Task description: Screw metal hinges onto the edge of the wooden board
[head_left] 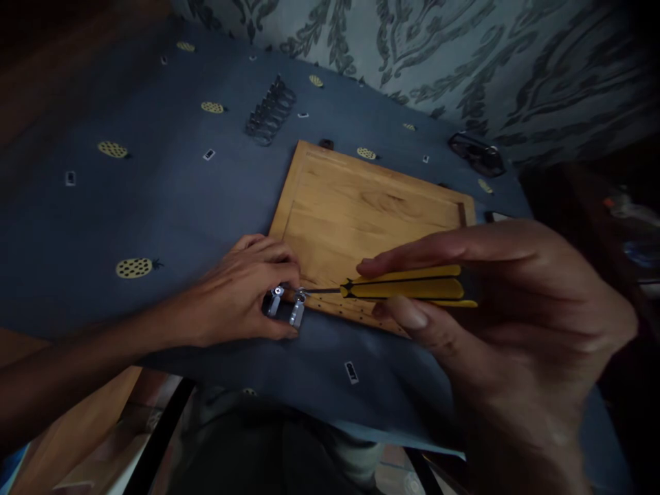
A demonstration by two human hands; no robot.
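Right hand (536, 323) gripped a screwdriver (407, 283), its tip (310, 291) at a fitting (298, 313) the left hand (245, 289) pinched, for what seemed screw-turning, next calling for steady alignment.

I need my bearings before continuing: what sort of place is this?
Probably a room in a home, despite the yellow-handled screwdriver: a pineapple-print tablecloth lies under the wooden board, and a leaf-patterned wall covering rises behind.

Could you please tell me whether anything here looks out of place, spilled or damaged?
Nothing stands out. No spill or breakage shows; the board looks intact, and the screwdriver in the right hand points at the metal fittings in the left hand. The far right is too dark to judge.
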